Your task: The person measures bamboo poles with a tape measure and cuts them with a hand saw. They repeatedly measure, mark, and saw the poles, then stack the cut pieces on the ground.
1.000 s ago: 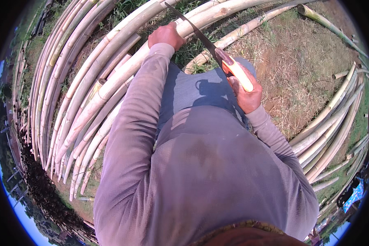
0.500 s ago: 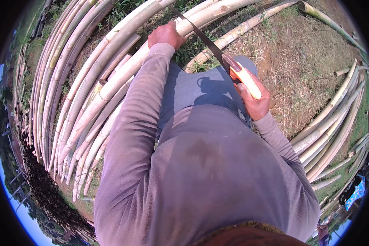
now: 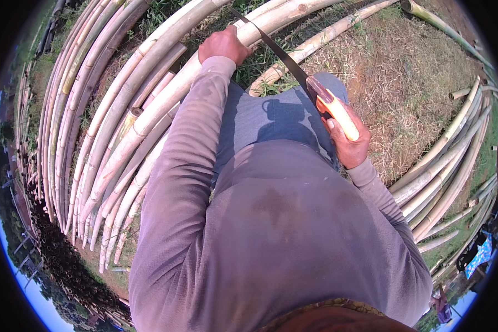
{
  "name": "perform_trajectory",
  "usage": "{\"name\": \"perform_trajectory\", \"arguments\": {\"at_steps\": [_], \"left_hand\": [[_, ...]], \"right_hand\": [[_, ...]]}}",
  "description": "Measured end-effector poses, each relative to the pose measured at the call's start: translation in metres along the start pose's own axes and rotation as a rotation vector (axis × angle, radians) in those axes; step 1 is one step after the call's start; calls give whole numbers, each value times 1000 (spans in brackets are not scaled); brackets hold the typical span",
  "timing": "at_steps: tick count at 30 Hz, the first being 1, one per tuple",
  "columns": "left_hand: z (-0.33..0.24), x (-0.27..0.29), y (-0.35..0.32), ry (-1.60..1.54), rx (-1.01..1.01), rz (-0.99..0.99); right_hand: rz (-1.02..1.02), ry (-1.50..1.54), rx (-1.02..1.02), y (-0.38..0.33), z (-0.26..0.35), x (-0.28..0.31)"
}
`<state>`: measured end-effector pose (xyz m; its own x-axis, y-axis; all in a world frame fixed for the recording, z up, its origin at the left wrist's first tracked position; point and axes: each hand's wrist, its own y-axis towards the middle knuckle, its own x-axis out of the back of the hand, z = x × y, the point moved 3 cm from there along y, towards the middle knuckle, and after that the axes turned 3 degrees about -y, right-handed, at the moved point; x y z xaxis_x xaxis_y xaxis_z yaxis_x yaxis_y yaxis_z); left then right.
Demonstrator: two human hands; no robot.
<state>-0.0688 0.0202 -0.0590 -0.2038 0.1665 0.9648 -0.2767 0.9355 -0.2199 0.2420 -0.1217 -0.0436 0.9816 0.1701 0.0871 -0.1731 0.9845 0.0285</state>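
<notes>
My left hand is closed around a thick pale bamboo pole that runs from the upper right down to the lower left. In my right hand is the orange and yellow handle of a hand saw, fingers wrapped round the grip. Its dark blade slants up and left, lying across the bamboo just right of my left hand. The blade's tip sticks out past the pole's far side. My blue trouser legs are bent below the blade.
Many long bamboo poles lie side by side at the left. Another bamboo pole lies on the grass beyond my knee. More bamboo is stacked at the right, by dry grass. A dark heap of cut ends sits at the lower left.
My right hand and the saw have shifted slightly right and down, drawing the blade across the pole. My left hand stays on the bamboo.
</notes>
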Motion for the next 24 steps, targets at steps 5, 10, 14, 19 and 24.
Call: {"name": "perform_trajectory", "arguments": {"at_steps": [5,10,14,19,24], "left_hand": [[-3,-3,-4,11,12,22],[-17,-2,2,31,-38,-34],[-8,5,-4,8,2,-20],[-7,4,-11,-6,-1,-55],[-23,-2,-2,15,-33,-4]], "right_hand": [[-21,112,-40,-43,-10,28],[17,-53,-9,110,-4,-58],[10,-123,78,22,7,-5],[46,64,-8,-33,2,23],[-11,-66,58,117,-5,-67]]}}
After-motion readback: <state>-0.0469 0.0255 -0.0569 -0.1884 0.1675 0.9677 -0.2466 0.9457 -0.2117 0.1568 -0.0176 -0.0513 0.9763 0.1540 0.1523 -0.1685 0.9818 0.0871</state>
